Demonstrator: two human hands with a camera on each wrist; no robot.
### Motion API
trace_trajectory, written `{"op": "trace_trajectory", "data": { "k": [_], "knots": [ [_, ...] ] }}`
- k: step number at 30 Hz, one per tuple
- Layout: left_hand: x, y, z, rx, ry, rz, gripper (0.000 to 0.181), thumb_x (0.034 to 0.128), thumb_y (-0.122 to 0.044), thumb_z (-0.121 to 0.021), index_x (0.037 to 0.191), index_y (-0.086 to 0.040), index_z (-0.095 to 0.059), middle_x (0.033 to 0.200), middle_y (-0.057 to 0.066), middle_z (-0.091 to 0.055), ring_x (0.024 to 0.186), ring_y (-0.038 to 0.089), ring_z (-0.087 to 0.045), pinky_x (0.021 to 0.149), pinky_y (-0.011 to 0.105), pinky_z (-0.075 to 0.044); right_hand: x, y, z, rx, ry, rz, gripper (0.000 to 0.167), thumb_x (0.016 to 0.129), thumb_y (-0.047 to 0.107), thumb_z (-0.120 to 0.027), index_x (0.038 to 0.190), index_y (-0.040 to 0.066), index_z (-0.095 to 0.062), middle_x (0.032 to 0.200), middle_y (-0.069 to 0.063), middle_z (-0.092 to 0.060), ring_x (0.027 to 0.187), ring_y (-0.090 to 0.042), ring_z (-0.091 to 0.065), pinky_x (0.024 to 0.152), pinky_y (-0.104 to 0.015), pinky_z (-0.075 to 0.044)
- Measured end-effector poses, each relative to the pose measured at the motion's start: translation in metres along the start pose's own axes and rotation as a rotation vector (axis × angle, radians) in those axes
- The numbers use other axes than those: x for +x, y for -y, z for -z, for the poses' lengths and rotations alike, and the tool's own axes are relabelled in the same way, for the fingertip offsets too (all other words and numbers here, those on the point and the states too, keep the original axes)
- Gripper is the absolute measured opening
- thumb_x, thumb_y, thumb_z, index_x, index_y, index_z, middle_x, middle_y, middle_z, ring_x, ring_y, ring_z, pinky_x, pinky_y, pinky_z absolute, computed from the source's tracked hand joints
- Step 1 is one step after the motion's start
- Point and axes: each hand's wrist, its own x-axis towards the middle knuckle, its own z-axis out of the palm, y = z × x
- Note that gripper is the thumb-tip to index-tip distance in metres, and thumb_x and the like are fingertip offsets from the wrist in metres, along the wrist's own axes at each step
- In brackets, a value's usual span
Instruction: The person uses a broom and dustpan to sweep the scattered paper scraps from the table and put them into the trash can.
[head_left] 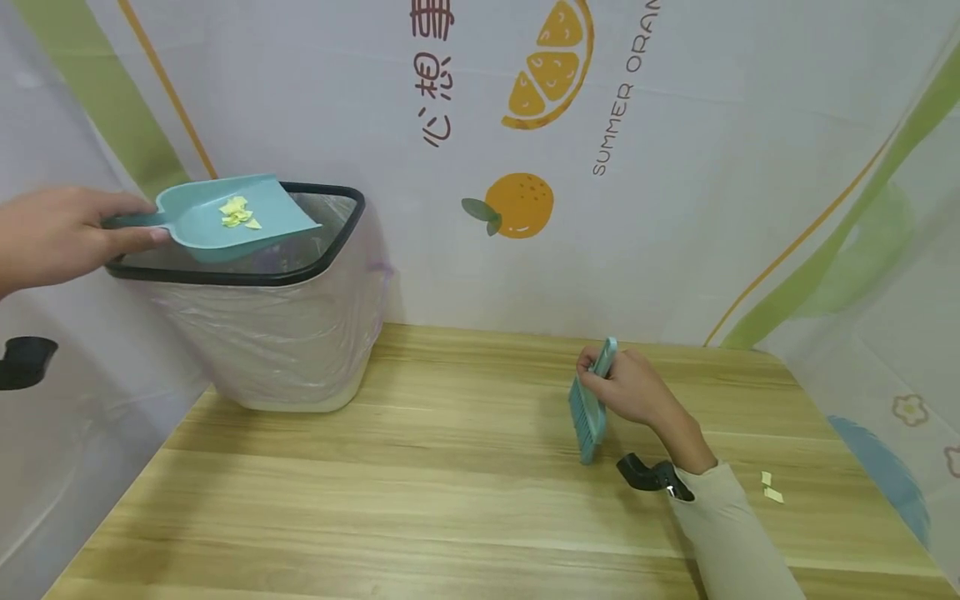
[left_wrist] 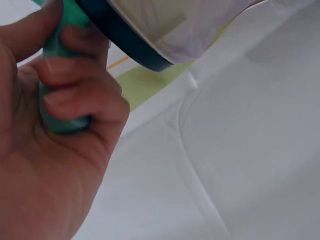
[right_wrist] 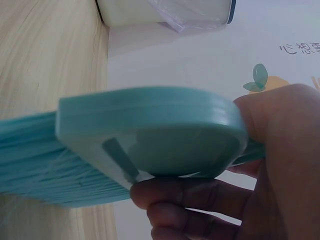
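In the head view my left hand (head_left: 71, 237) grips the handle of a teal dustpan (head_left: 202, 218) above a lined trash bin (head_left: 270, 333). Several small yellow paper scraps (head_left: 237, 213) lie in the pan, whose front lip points right. The left wrist view shows my fingers (left_wrist: 80, 95) curled round the handle, with the bin's dark rim beside them. At the right, my right hand (head_left: 630, 387) holds a teal hand brush (head_left: 589, 417) over the table, bristles toward the lower left. The right wrist view shows the brush's block (right_wrist: 150, 115) close up, with fingers on its underside.
Two pale yellow paper scraps (head_left: 771, 487) lie on the wooden table (head_left: 420, 500), right of my right forearm. A white curtain (head_left: 360, 92) with orange prints hangs behind the table. The bin stands at the table's back left, its black rim (head_left: 292, 277) over a clear bag.
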Motion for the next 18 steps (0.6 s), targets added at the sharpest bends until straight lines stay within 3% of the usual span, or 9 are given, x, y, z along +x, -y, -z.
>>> {"op": "trace_trajectory", "data": {
  "k": [4, 8, 10, 14, 18],
  "knots": [
    [-0.001, -0.004, 0.000, 0.095, -0.110, -0.012, 0.039, 0.1111, -0.019, -0.062, 0.127, 0.017, -0.058, 0.087, 0.028, -0.063, 0.086, 0.047, -0.056, 0.083, 0.064, -0.049, 0.000, 0.000, 0.000, -0.002, 0.001, 0.005, 0.023, 0.108, 0.017, -0.055, 0.101, 0.006, -0.074, 0.081, 0.004, -0.068, 0.064, -0.014, -0.054, 0.063, -0.034, -0.045],
    [-0.001, -0.012, 0.000, 0.136, -0.259, -0.066, 0.024, 0.1013, -0.009, -0.073, 0.108, 0.012, -0.064, 0.073, 0.016, -0.056, 0.072, 0.037, -0.050, 0.066, 0.050, -0.042, 0.000, 0.000, 0.000, 0.004, -0.001, 0.009, 0.021, 0.107, 0.015, -0.055, 0.098, 0.007, -0.072, 0.081, 0.005, -0.068, 0.065, -0.014, -0.054, 0.064, -0.034, -0.045],
    [-0.001, -0.016, -0.001, 0.148, -0.348, -0.109, 0.024, 0.0938, -0.004, -0.080, 0.103, 0.011, -0.065, 0.071, 0.018, -0.056, 0.068, 0.035, -0.049, 0.061, 0.050, -0.042, -0.001, 0.000, 0.000, 0.003, -0.003, 0.011, 0.021, 0.107, 0.015, -0.055, 0.098, 0.007, -0.073, 0.082, 0.005, -0.068, 0.066, -0.014, -0.055, 0.064, -0.034, -0.046],
    [-0.001, -0.024, -0.006, 0.187, -0.529, -0.203, 0.039, 0.0776, 0.005, -0.089, 0.109, 0.014, -0.069, 0.080, 0.027, -0.062, 0.065, 0.040, -0.053, 0.057, 0.057, -0.047, -0.001, 0.000, 0.000, 0.001, 0.000, 0.012, 0.021, 0.107, 0.016, -0.055, 0.100, 0.007, -0.073, 0.082, 0.005, -0.068, 0.066, -0.014, -0.055, 0.064, -0.034, -0.047],
    [-0.002, -0.028, -0.011, 0.219, -0.643, -0.301, 0.036, 0.0769, 0.013, -0.084, 0.110, 0.013, -0.070, 0.087, 0.031, -0.063, 0.072, 0.046, -0.057, 0.064, 0.062, -0.051, -0.001, 0.000, 0.000, -0.002, 0.001, 0.014, 0.018, 0.106, 0.016, -0.055, 0.097, 0.011, -0.070, 0.081, 0.006, -0.066, 0.065, -0.013, -0.054, 0.064, -0.034, -0.046]
  ]
}}
